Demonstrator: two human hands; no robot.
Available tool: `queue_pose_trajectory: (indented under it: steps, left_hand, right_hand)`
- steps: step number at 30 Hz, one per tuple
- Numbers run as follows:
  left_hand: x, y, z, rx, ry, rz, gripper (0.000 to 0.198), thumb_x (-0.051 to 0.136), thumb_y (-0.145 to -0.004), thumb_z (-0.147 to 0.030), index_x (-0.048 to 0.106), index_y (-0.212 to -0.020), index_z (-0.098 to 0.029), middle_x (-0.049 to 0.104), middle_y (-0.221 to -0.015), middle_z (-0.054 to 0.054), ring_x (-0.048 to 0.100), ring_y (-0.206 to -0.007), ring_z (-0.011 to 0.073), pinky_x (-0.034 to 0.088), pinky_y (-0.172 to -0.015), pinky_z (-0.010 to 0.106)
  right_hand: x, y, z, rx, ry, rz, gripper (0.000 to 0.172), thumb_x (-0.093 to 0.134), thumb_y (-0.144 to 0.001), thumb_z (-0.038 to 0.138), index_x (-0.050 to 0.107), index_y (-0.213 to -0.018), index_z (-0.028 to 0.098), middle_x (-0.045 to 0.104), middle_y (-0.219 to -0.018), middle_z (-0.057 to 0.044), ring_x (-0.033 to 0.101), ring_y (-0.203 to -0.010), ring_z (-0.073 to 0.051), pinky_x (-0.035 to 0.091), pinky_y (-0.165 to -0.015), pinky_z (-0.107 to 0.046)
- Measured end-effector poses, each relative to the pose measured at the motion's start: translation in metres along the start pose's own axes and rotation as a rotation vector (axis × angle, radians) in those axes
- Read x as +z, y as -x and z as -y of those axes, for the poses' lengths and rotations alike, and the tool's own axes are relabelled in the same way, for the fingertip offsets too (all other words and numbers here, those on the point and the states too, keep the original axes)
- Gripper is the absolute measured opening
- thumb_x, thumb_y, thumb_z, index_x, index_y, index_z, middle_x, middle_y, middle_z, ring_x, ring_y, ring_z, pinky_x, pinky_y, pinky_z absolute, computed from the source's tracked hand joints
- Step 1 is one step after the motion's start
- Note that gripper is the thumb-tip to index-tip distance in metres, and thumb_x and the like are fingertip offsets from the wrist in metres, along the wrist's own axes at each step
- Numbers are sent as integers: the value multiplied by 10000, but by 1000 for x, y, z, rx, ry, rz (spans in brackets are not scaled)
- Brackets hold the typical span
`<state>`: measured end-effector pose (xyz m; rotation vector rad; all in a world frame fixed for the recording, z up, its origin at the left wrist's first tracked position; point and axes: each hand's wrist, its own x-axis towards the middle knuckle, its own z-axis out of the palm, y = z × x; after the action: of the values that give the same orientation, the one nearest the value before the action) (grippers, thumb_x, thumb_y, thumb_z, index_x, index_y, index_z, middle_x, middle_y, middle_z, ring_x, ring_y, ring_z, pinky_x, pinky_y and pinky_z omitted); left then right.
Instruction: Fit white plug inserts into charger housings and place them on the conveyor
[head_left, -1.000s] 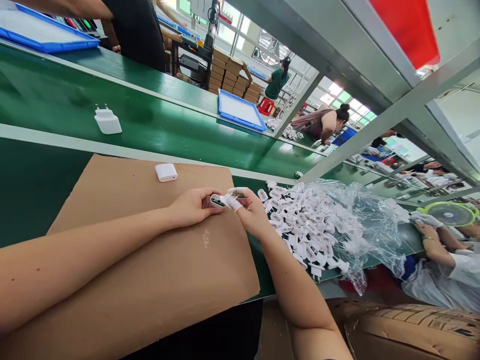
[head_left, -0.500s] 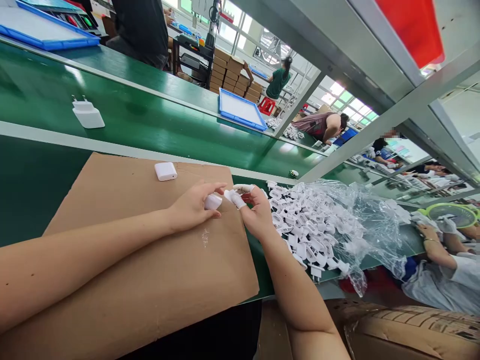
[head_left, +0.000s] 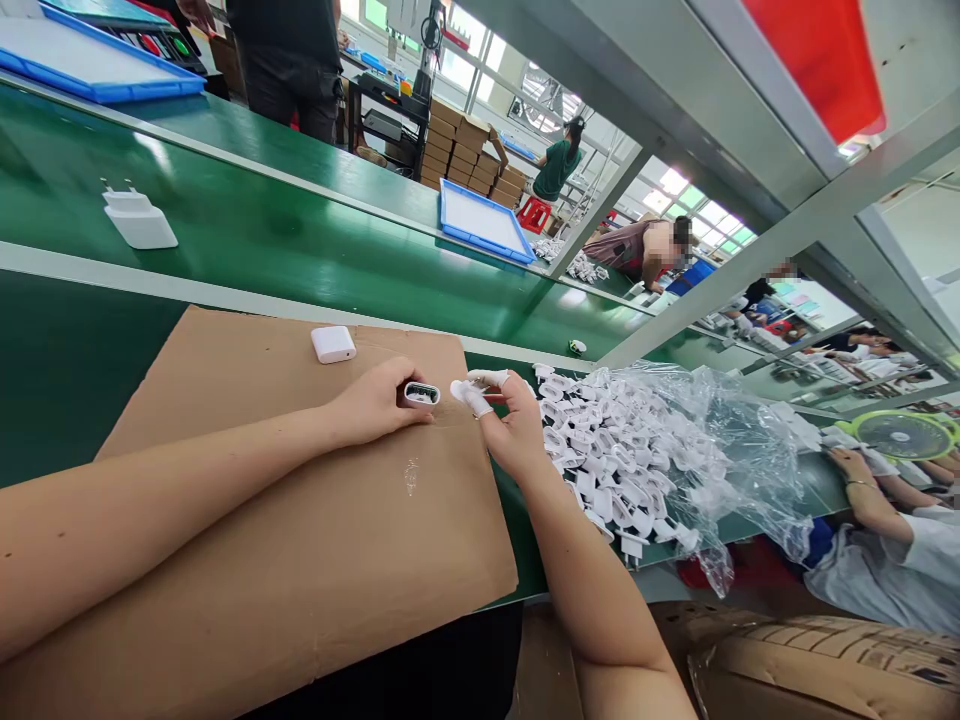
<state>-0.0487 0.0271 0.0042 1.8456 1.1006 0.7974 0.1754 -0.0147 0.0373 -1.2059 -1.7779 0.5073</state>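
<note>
My left hand [head_left: 373,402] is closed around a white charger housing [head_left: 421,396], whose open end faces right and shows parts inside. Just right of it, my right hand [head_left: 511,415], with white coverings on thumb and index finger, pinches a small white plug cap [head_left: 459,392]; the fingers partly hide it. A small gap separates the two pieces. Both hands are over a brown cardboard sheet [head_left: 300,560]. Another white charger housing [head_left: 334,344] lies near the sheet's far edge. To the right of my right hand is a heap of white plug caps [head_left: 615,440].
Clear plastic bag [head_left: 739,440] lies against the heap. Beyond the cardboard runs a green conveyor belt [head_left: 300,260] carrying a white charger [head_left: 141,218] and a small part [head_left: 577,347]. A metal frame post [head_left: 675,285] slants overhead. A co-worker's arm [head_left: 866,500] is at right.
My left hand has turned the charger housing so its open end now faces right. The right hand stays almost still. On the belt, the charger and small part have shifted left.
</note>
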Motion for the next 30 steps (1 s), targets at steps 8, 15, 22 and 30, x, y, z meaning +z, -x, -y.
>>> queue_pose_trajectory:
  steps: [8, 15, 22, 30]
  left_hand:
    - [20, 1, -5, 52, 35, -11, 398, 824, -701, -493, 612, -862, -198, 638, -860, 3, 581, -738, 184, 435, -635, 296]
    - [19, 3, 0, 116, -24, -19, 382, 780, -750, -519, 608, -854, -195, 616, -843, 14, 573, -745, 198, 420, -642, 312]
    - [14, 14, -6, 378, -502, -48, 309, 567, -972, -467, 640, -895, -176, 665, -891, 100, 594, -866, 270, 407, -755, 378]
    - [15, 15, -8, 412, -804, -93, 496, 477, -1006, -569, 689, -1063, -125, 673, -954, 184, 588, -913, 341, 407, -753, 438]
  right_hand:
    - [14, 6, 4, -153, 186, 161, 262, 571, -917, 172, 686, -1142, 239, 649, -1017, -63, 623, -913, -205, 524, -799, -332]
    - [16, 4, 12, -197, 495, 217, 289, 544, -827, 55, 676, -1004, 240, 638, -938, -56, 591, -878, -226, 439, -721, -321]
    - [20, -1, 23, -99, 564, 201, 225, 546, -735, 22, 593, -787, 237, 593, -819, -8, 539, -704, -178, 318, -590, -291]
    - [18, 0, 6, -204, 607, 203, 200, 566, -755, 56, 624, -826, 234, 598, -858, -12, 535, -714, -157, 290, -577, -283]
